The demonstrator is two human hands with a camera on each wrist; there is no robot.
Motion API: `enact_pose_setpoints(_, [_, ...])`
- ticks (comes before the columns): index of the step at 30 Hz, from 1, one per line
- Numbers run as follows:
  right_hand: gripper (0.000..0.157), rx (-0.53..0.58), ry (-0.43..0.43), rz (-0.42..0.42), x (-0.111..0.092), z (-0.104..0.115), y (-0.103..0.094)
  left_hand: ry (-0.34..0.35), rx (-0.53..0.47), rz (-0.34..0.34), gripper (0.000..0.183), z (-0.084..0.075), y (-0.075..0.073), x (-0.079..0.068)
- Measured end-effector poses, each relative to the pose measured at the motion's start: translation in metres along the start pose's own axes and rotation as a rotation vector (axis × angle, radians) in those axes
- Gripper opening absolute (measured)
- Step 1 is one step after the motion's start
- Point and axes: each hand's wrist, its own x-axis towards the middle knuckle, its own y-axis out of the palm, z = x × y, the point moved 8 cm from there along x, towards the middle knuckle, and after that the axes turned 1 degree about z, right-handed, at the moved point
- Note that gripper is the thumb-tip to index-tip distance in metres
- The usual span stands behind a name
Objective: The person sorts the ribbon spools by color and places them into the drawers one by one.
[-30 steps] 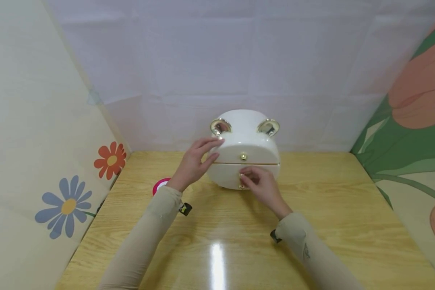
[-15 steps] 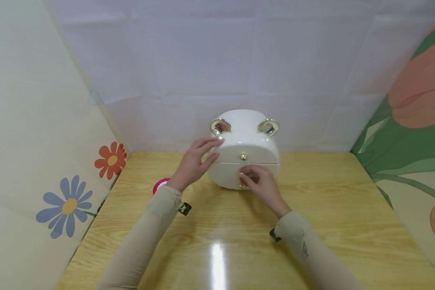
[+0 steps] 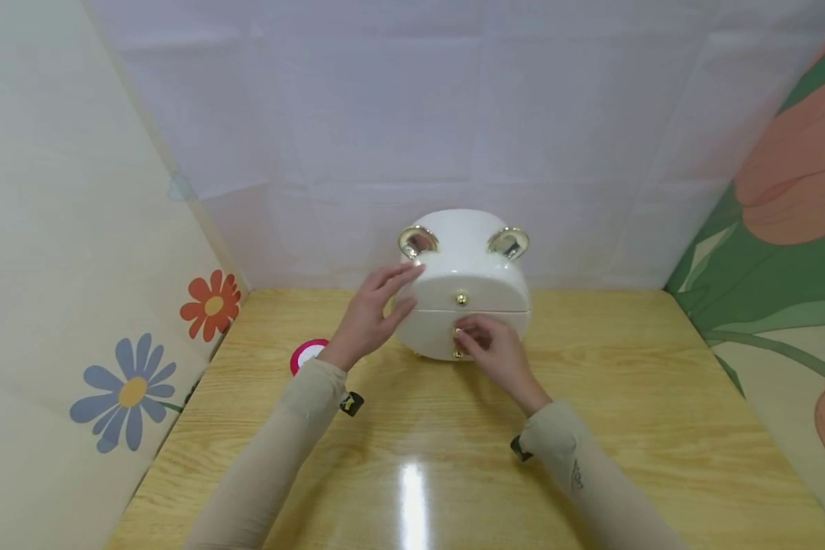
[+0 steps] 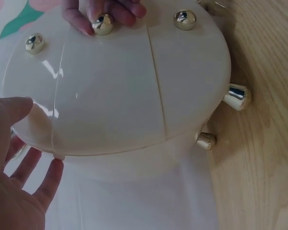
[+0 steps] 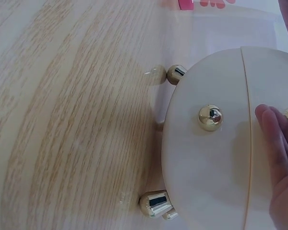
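A white rounded drawer box (image 3: 429,332) with gold ears (image 3: 509,242) stands at the back of the table in the head view. Three gold knobs line its front. My right hand (image 3: 498,355) pinches the middle drawer knob (image 4: 102,24) between thumb and fingers. Above is the top knob (image 3: 461,299); below, the bottom knob (image 5: 210,117) is untouched. Against the box's left side rests my left hand (image 3: 367,317), fingers extended along its edge below the left ear (image 3: 418,241). The left wrist view shows that thumb in front of the box and its fingertips at the rim.
A pink-rimmed white disc (image 3: 309,353) lies on the wooden table (image 3: 591,367) behind my left wrist. White cloth (image 3: 357,114) hangs close behind the box. Flower-printed panels (image 3: 34,252) flank the table. Gold feet (image 5: 153,203) hold the box up.
The dark gap above the middle drawer has closed to a thin seam as that drawer went in. My left hand has shifted only slightly; my right hand keeps its pinch on the knob.
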Motion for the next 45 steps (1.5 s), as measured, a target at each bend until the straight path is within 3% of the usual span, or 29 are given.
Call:
enact_pose_setpoints(21, [0.016, 0.018, 0.006, 0.010, -0.001, -0.002, 0.000, -0.008, -0.019, 0.015, 0.058, 0.006, 0.004, -0.010])
enact_pose_setpoints(31, [0.022, -0.080, -0.049, 0.019, -0.012, -0.002, -0.007, 0.019, -0.008, -0.029, 0.053, 0.006, 0.002, -0.008])
enact_pose_setpoints(37, [0.017, -0.154, 0.011, 0.009, -0.022, -0.015, -0.019, 0.024, -0.018, -0.045, 0.052, 0.008, 0.002, -0.007])
enact_pose_setpoints(45, [0.023, -0.202, 0.065, 0.128, -0.025, -0.034, -0.010, 0.028, -0.030, -0.047, 0.051, 0.009, 0.004, -0.006])
